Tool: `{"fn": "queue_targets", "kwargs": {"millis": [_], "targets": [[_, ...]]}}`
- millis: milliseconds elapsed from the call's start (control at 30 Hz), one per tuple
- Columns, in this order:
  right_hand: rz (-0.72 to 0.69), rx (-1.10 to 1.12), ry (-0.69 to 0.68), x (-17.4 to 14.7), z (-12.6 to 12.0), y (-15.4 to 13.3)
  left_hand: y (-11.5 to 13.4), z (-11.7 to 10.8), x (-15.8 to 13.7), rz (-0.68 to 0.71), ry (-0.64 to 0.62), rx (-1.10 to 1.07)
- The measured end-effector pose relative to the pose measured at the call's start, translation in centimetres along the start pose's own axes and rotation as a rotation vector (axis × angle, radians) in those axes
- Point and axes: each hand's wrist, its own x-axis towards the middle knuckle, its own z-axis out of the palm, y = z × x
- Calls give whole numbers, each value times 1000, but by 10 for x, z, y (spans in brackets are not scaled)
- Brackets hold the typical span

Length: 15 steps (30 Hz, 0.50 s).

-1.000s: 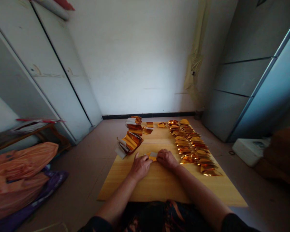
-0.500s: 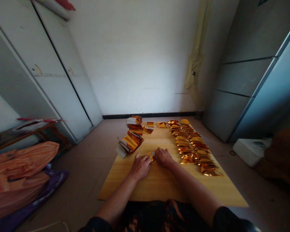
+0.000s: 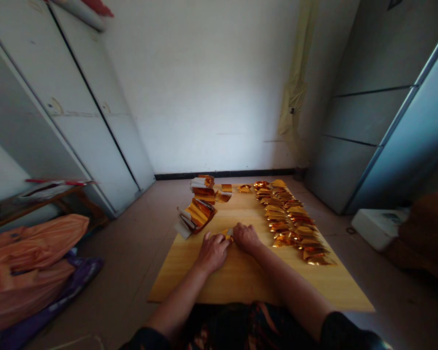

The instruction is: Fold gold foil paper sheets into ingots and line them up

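Observation:
A small piece of gold foil paper [image 3: 228, 233], partly folded with a pale patch showing, lies on the wooden board between my hands. My left hand [image 3: 213, 250] presses on its left side, fingers closed over the edge. From the right, my right hand [image 3: 246, 237] grips the other side with curled fingers. Both hands cover much of the paper. Rows of folded gold paper pieces [image 3: 286, 218] stand to the right of my right hand. Beyond my left hand sits a bundle of loose gold sheets [image 3: 199, 214] with pale backs.
Another stack of gold sheets [image 3: 203, 187] is at the board's far left, near a single folded piece [image 3: 245, 188]. The wooden board [image 3: 182, 287] ends close to my lap. Cabinets [image 3: 91, 112] stand left; a white box [image 3: 377, 226] sits on the floor at right.
Both hands stay at the gold paper with only slight finger movement. The stacks and rows have not moved.

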Motion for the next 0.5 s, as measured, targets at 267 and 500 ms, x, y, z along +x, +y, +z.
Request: {"fn": "queue_targets", "kwargs": {"millis": [267, 500], "targets": [[89, 155, 16, -2, -4, 7, 4, -4, 1, -22, -21, 18], [163, 324, 23, 0, -3, 16, 7, -8, 2, -64, -55, 3]]}}
